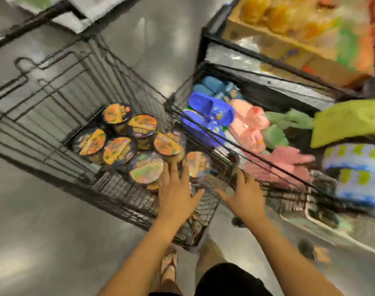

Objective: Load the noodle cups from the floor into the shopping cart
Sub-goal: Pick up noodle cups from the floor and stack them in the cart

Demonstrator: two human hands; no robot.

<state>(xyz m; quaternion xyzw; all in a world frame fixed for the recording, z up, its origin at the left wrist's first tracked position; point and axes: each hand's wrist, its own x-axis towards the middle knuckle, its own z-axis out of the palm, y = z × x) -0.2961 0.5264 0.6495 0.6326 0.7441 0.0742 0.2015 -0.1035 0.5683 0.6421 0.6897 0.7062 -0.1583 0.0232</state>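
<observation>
Grey polished shop floor (pixel 39 221), glossy with light patches, fills the left and lower frame; the whole picture is smeared by motion.

Item 1: black wire shopping cart (pixel 54 99), centre-left of frame, seen from above, its near end at lower centre.

Item 2: noodle cups (pixel 118 150), 8 that I can count, dark tubs with orange and green lids, lids up, clustered together on the cart's floor at frame centre. I see none on the shop floor.

Item 3: left hand (pixel 175 193), lower centre, palm down with fingers spread; its fingertips lie over the nearest cups. This grip is wide open and closed on nothing.

Item 4: right hand (pixel 244 195), just right of the left, also flat and splayed above the cart's near right corner. This grip is likewise open and has hold of nothing.

Item 5: second black wire bin (pixel 257 75), centre-right, touching or just beside the cart; I cannot tell which. It holds blue slippers (pixel 210 110), pink slippers (pixel 250 124) and green ones further right.

Item 6: cardboard box (pixel 289 45) of yellow packets, upper right, on a shelf.

Item 7: one foot in a sandal (pixel 169 263), bottom centre, beside dark shorts.
</observation>
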